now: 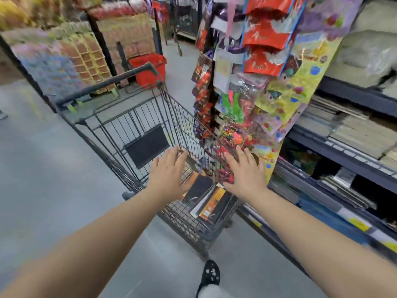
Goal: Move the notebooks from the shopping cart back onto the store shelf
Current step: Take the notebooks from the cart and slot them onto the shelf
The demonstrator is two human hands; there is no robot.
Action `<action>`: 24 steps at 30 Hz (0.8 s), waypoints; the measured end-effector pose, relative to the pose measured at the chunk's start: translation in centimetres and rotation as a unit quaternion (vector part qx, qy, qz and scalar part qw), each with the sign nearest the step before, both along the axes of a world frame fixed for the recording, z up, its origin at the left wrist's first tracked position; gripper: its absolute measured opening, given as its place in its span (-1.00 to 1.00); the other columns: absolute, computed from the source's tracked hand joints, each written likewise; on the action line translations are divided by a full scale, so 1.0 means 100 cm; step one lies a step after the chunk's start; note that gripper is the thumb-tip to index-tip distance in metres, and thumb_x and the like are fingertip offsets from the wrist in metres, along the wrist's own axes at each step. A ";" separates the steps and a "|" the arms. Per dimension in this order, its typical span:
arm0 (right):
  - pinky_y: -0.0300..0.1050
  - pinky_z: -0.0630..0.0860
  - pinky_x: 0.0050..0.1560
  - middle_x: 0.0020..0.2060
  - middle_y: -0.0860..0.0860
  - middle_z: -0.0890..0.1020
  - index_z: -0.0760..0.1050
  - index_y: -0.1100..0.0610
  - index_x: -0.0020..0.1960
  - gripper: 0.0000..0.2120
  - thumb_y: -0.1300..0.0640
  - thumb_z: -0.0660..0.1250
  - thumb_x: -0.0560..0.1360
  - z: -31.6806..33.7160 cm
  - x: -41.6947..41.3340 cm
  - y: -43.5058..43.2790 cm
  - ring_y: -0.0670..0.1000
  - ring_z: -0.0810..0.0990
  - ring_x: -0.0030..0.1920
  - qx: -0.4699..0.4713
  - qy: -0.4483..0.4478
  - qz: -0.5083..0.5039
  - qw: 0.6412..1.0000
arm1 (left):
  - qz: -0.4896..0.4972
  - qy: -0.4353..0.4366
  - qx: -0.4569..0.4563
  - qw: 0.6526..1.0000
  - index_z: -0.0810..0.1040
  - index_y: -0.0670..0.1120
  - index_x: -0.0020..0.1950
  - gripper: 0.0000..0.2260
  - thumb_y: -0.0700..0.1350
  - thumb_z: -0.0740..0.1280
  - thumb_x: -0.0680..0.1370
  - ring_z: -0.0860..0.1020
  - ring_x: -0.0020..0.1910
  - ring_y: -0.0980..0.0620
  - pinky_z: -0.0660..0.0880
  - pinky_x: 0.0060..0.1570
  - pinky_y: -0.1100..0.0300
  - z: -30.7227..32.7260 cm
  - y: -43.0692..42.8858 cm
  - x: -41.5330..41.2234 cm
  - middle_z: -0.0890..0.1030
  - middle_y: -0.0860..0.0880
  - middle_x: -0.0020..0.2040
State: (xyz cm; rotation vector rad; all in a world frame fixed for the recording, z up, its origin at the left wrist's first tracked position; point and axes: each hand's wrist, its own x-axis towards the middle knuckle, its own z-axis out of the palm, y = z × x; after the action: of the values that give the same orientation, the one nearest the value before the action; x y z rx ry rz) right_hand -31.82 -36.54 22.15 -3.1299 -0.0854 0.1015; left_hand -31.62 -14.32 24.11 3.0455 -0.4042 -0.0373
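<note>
A dark wire shopping cart [120,125] stands in the aisle. On its floor lie several notebooks [206,201] with black and orange covers, stacked loosely. My left hand [169,173] hovers over the cart's basket, palm down, fingers spread, holding nothing. My right hand [245,171] reaches out beside it over the cart's right rim, also spread and empty. The store shelf [343,147] at right has dark blue rails and holds stacks of paper goods.
A hanging display of colourful packets and bags [268,82] stands between the cart and the shelf. A red basket [150,69] sits on the floor behind the cart. Shelves of goods line the left side. My foot [210,274] is below the cart.
</note>
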 end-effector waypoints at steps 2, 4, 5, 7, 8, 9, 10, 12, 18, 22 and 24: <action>0.26 -0.09 0.47 0.56 0.04 -0.19 -0.18 -0.15 0.54 -0.13 -0.28 0.28 0.45 -0.013 0.021 0.003 0.11 -0.18 0.55 0.008 0.009 -0.010 1.000 | 0.004 0.022 0.011 1.000 -0.06 0.03 0.57 -0.26 0.30 0.10 0.50 -0.04 0.56 -0.08 -0.06 0.48 -0.12 -0.009 0.005 0.021 -0.08 -0.07 0.59; 0.26 -0.08 0.48 0.56 0.03 -0.18 -0.17 -0.14 0.54 -0.15 -0.27 0.27 0.45 -0.025 0.038 0.006 0.10 -0.18 0.55 0.019 0.024 -0.017 0.999 | 0.005 0.044 0.021 0.999 -0.07 0.04 0.57 -0.24 0.31 0.12 0.49 -0.06 0.56 -0.08 -0.08 0.49 -0.13 -0.020 0.010 0.043 -0.10 -0.07 0.59; 0.26 -0.06 0.48 0.56 0.03 -0.16 -0.15 -0.13 0.54 -0.17 -0.25 0.26 0.46 -0.032 0.045 0.007 0.09 -0.16 0.55 0.028 0.031 -0.018 0.999 | 0.002 0.053 0.029 0.998 -0.08 0.04 0.57 -0.24 0.31 0.14 0.49 -0.08 0.56 -0.08 -0.09 0.49 -0.13 -0.026 0.013 0.052 -0.12 -0.07 0.59; 0.25 -0.06 0.49 0.56 0.03 -0.10 -0.09 -0.11 0.55 -0.22 -0.21 0.25 0.49 -0.045 0.058 0.009 0.08 -0.12 0.55 0.038 0.040 -0.022 0.998 | -0.005 0.074 0.045 0.996 -0.10 0.05 0.57 -0.23 0.29 0.18 0.50 -0.10 0.56 -0.09 -0.09 0.50 -0.15 -0.040 0.017 0.071 -0.15 -0.06 0.58; 0.24 -0.06 0.49 0.56 0.03 -0.08 -0.07 -0.10 0.54 -0.25 -0.19 0.25 0.50 -0.050 0.063 0.010 0.08 -0.10 0.55 0.038 0.044 -0.026 0.998 | -0.009 0.085 0.051 0.995 -0.11 0.05 0.57 -0.22 0.28 0.20 0.50 -0.10 0.56 -0.09 -0.09 0.50 -0.16 -0.048 0.018 0.080 -0.16 -0.07 0.58; 0.22 -0.07 0.49 0.56 0.03 -0.06 -0.06 -0.10 0.54 -0.27 -0.17 0.24 0.50 -0.056 0.067 0.010 0.08 -0.08 0.55 0.039 0.050 -0.035 0.997 | -0.013 0.096 0.059 0.994 -0.13 0.05 0.57 -0.22 0.27 0.20 0.51 -0.09 0.56 -0.10 -0.09 0.50 -0.16 -0.055 0.019 0.088 -0.16 -0.07 0.58; 0.21 -0.06 0.49 0.56 0.03 -0.05 -0.04 -0.09 0.54 -0.28 -0.14 0.24 0.51 -0.062 0.071 0.012 0.08 -0.07 0.55 0.044 0.060 -0.045 0.996 | -0.018 0.110 0.069 0.991 -0.15 0.04 0.57 -0.20 0.27 0.21 0.51 -0.09 0.56 -0.10 -0.10 0.50 -0.15 -0.063 0.021 0.097 -0.16 -0.08 0.58; 0.18 -0.02 0.47 0.56 0.03 -0.03 -0.02 -0.08 0.53 -0.30 -0.11 0.25 0.51 -0.073 0.075 0.017 0.08 -0.05 0.55 0.061 0.090 -0.067 0.992 | -0.030 0.136 0.086 0.987 -0.19 0.05 0.57 -0.18 0.28 0.20 0.50 -0.09 0.56 -0.11 -0.06 0.48 -0.15 -0.079 0.025 0.111 -0.17 -0.09 0.58; 0.18 0.02 0.47 0.56 0.04 0.00 0.00 -0.07 0.53 -0.30 -0.08 0.28 0.51 -0.105 0.091 0.041 0.10 0.00 0.54 0.106 0.176 -0.166 0.964 | -0.098 0.201 0.112 0.968 -0.15 0.03 0.57 -0.19 0.30 0.19 0.50 -0.06 0.56 -0.09 0.01 0.49 -0.13 -0.128 0.042 0.161 -0.20 -0.07 0.58; 0.18 0.11 0.44 0.54 0.04 0.05 0.04 -0.03 0.53 -0.26 -0.07 0.33 0.47 -0.127 0.100 0.068 0.12 0.07 0.51 0.119 0.206 -0.265 0.934 | -0.168 0.237 0.131 0.948 -0.16 0.01 0.57 -0.20 0.29 0.18 0.51 -0.06 0.55 -0.12 -0.01 0.49 -0.12 -0.148 0.059 0.203 -0.20 -0.12 0.57; 0.18 0.16 0.41 0.53 0.04 0.08 0.06 -0.04 0.52 -0.26 -0.04 0.36 0.45 -0.138 0.104 0.086 0.13 0.12 0.49 0.134 0.221 -0.316 0.913 | -0.209 0.240 0.130 0.939 -0.13 0.01 0.57 -0.22 0.28 0.18 0.52 -0.02 0.55 -0.13 0.02 0.49 -0.10 -0.156 0.071 0.224 -0.16 -0.12 0.58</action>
State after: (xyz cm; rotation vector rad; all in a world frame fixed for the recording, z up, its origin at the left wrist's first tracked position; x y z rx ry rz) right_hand -21.42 -27.95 8.31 -2.6159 0.8226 0.7037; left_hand -9.18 -7.24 8.53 2.9689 -1.0531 -0.8981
